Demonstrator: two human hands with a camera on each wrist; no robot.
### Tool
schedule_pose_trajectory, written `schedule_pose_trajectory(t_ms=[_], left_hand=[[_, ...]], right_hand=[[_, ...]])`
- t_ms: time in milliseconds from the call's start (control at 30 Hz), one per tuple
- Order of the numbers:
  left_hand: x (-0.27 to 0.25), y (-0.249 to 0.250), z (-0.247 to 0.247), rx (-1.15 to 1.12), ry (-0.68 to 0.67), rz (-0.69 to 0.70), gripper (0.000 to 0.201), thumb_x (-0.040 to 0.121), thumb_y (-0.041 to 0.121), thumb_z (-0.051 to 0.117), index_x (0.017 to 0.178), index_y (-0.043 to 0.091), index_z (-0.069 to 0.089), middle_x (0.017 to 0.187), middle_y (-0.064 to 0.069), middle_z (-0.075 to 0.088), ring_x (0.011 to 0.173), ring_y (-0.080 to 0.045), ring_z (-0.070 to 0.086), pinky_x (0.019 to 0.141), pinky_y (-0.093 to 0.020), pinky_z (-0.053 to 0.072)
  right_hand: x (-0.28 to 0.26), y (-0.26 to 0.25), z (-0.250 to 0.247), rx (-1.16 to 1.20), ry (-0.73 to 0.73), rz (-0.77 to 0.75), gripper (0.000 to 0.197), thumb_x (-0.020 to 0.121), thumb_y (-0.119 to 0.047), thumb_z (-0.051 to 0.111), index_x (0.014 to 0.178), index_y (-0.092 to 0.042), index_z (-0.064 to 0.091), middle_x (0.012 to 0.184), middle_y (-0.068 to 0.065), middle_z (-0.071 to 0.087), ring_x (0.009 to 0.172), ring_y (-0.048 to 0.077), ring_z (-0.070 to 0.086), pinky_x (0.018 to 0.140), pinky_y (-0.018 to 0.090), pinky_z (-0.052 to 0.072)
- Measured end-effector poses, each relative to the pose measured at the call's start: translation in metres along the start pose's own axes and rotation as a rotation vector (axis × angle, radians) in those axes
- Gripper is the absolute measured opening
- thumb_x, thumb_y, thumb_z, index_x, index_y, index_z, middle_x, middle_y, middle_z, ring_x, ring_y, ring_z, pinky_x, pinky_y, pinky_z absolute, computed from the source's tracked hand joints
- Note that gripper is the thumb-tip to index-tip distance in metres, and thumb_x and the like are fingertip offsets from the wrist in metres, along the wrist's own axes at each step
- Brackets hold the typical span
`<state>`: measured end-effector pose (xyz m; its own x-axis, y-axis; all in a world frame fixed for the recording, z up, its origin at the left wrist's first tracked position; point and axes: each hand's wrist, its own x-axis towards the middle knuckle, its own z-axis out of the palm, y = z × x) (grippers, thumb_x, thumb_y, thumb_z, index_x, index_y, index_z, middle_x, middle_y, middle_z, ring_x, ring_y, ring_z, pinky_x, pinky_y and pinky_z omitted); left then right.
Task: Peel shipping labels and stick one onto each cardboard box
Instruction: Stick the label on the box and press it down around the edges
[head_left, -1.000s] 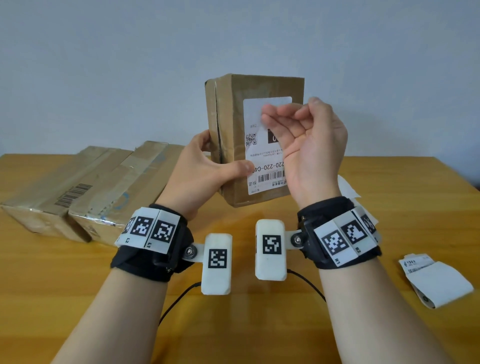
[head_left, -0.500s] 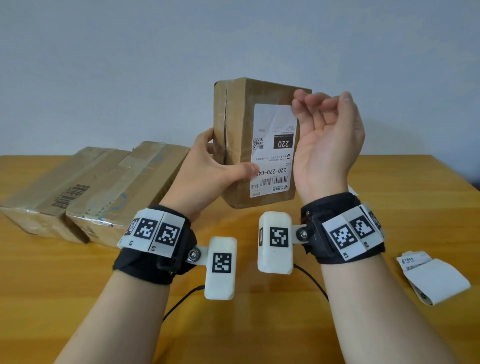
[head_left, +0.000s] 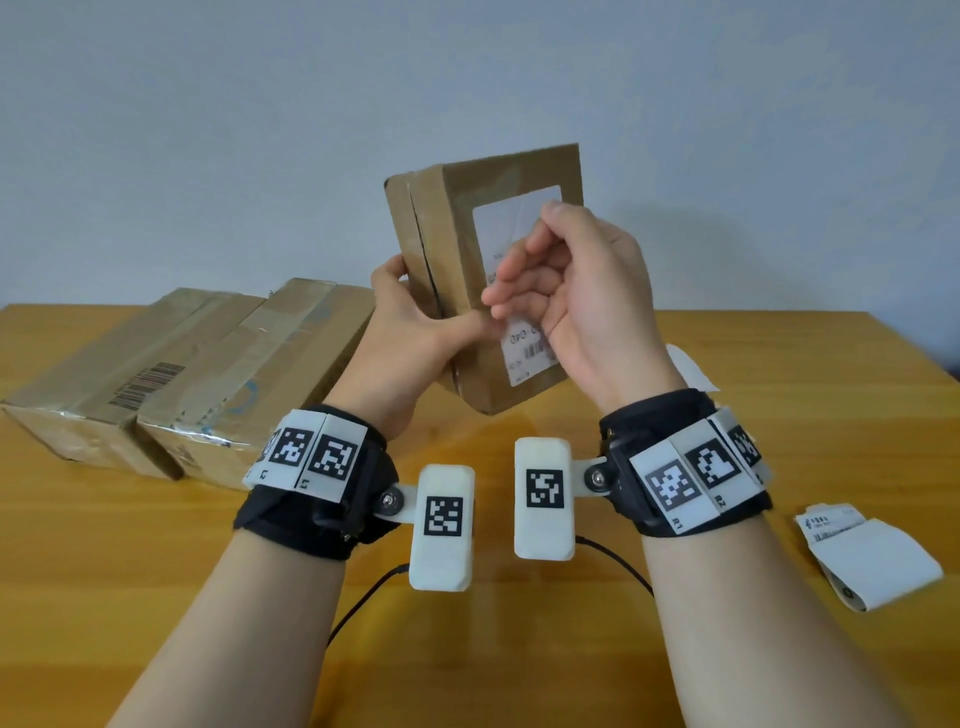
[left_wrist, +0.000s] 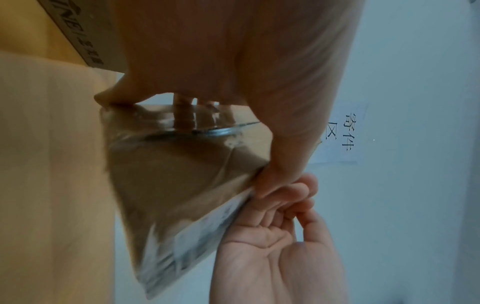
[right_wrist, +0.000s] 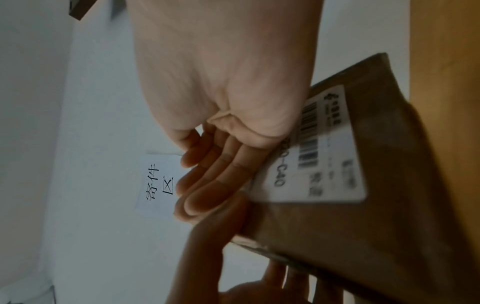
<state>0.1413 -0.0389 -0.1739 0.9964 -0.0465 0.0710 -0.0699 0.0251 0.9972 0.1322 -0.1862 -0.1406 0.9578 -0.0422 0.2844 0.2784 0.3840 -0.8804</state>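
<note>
Held box: a small cardboard box (head_left: 467, 280) is raised above the wooden table (head_left: 779, 415), tilted, its labelled face turned toward the camera.
Shipping label: a white shipping label (head_left: 519, 291) lies on that face, barcode end lowest; in the right wrist view it (right_wrist: 322, 156) reads flat against the cardboard, with no lifted corner visible.
Left hand: the left hand (head_left: 410, 338) grips the box at its lower left edge, thumb on the front face beside the label, fingers wrapped behind.
Right hand: the right hand (head_left: 576, 291) is in front of the label with fingers bent at the knuckles; it holds nothing. Whether the fingers touch the label cannot be told from the head view; the right wrist view shows the fingers (right_wrist: 215, 170) lying close along the label's edge.
Other boxes: two larger taped cardboard boxes (head_left: 182, 374) lie side by side on the table at the left. No freshly applied shipping label shows on their visible faces; the nearer-left one carries a printed barcode only.
Label supply: a folded white sheet with printing (head_left: 862, 556) lies on the table at the right; another white piece (head_left: 691, 366) shows behind the right wrist.
Progress (judgement): one box appears labelled, the step in hand being the pressing-down. Two boxes appear to remain.
</note>
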Motion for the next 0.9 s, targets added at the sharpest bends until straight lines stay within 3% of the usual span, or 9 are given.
schedule_pose_trajectory(t_ms=[67,200,300,400,533,633,733,767,900], left_hand=[[0.0,-0.002,0.002,-0.044,-0.005,-0.021,0.101,0.064,0.027,0.088,0.147,0.019,0.03,0.125,0.005,0.064,0.114,-0.014,0.071,0.083,-0.039,0.061],[-0.002,-0.001,0.006,-0.155,-0.053,-0.072,0.107,0.057,0.053,0.085,0.145,0.026,0.03,0.137,0.004,0.063,0.124,-0.015,0.065,0.091,-0.062,0.059],[-0.002,0.0,0.007,-0.171,-0.021,-0.076,0.11,0.054,0.067,0.08,0.144,0.028,0.031,0.14,0.003,0.061,0.126,-0.016,0.063,0.086,-0.059,0.059],[0.002,-0.001,0.006,-0.144,0.04,-0.071,0.113,0.057,0.073,0.083,0.144,0.012,0.046,0.137,-0.015,0.064,0.118,-0.026,0.071,0.07,-0.048,0.062],[0.003,-0.001,0.005,-0.14,0.094,-0.035,0.096,0.065,0.058,0.087,0.135,-0.002,0.058,0.122,-0.03,0.068,0.105,-0.037,0.075,0.063,-0.041,0.061],[0.002,0.001,0.006,-0.16,0.117,-0.042,0.084,0.068,0.047,0.088,0.135,0.004,0.058,0.114,-0.013,0.077,0.105,-0.031,0.077,0.08,-0.056,0.065],[0.001,0.002,0.004,-0.162,0.107,-0.044,0.029,0.085,0.037,0.082,0.106,0.019,0.074,0.09,0.005,0.078,0.094,-0.021,0.078,0.091,-0.057,0.062],[0.0,0.003,0.003,-0.153,0.115,-0.047,0.02,0.087,0.036,0.081,0.101,0.023,0.076,0.086,0.008,0.078,0.092,-0.02,0.078,0.093,-0.055,0.062],[0.0,0.004,-0.001,-0.13,0.166,-0.033,0.028,0.086,0.033,0.084,0.106,0.018,0.072,0.098,-0.002,0.083,0.097,-0.022,0.08,0.094,-0.051,0.063]], right_hand=[[0.0,0.0,-0.002,-0.004,0.004,0.016,0.037,0.109,-0.012,0.044,0.074,-0.005,0.056,0.062,0.013,0.064,0.052,0.024,0.066,0.047,0.027,0.054],[0.0,-0.003,-0.007,-0.017,0.011,0.033,0.035,0.108,-0.013,0.044,0.075,-0.007,0.053,0.06,0.011,0.061,0.046,0.021,0.06,0.042,0.026,0.047],[-0.002,-0.004,-0.006,-0.129,-0.06,0.044,0.037,0.106,-0.011,0.044,0.072,-0.006,0.054,0.056,0.011,0.059,0.042,0.022,0.056,0.04,0.026,0.043],[-0.005,0.001,-0.003,-0.264,-0.167,0.062,0.04,0.104,-0.008,0.044,0.066,-0.005,0.056,0.051,0.011,0.057,0.037,0.021,0.052,0.038,0.025,0.038],[-0.005,0.006,-0.002,-0.22,-0.148,0.063,0.042,0.104,-0.007,0.045,0.064,-0.005,0.057,0.051,0.012,0.056,0.037,0.022,0.052,0.039,0.025,0.037],[-0.004,0.006,-0.002,-0.019,-0.03,0.028,0.04,0.106,-0.009,0.046,0.068,-0.003,0.06,0.057,0.015,0.062,0.046,0.026,0.062,0.044,0.028,0.05],[-0.002,0.005,0.0,0.184,0.04,0.028,0.034,0.108,-0.014,0.049,0.08,-0.001,0.064,0.068,0.018,0.07,0.062,0.03,0.073,0.059,0.033,0.062],[-0.002,0.005,0.0,0.219,0.05,0.03,0.032,0.108,-0.016,0.05,0.085,0.0,0.065,0.072,0.019,0.073,0.068,0.031,0.076,0.064,0.034,0.064],[-0.002,0.014,0.001,0.258,0.089,0.019,0.029,0.109,-0.017,0.051,0.094,0.004,0.066,0.085,0.022,0.076,0.085,0.034,0.078,0.076,0.037,0.064]])
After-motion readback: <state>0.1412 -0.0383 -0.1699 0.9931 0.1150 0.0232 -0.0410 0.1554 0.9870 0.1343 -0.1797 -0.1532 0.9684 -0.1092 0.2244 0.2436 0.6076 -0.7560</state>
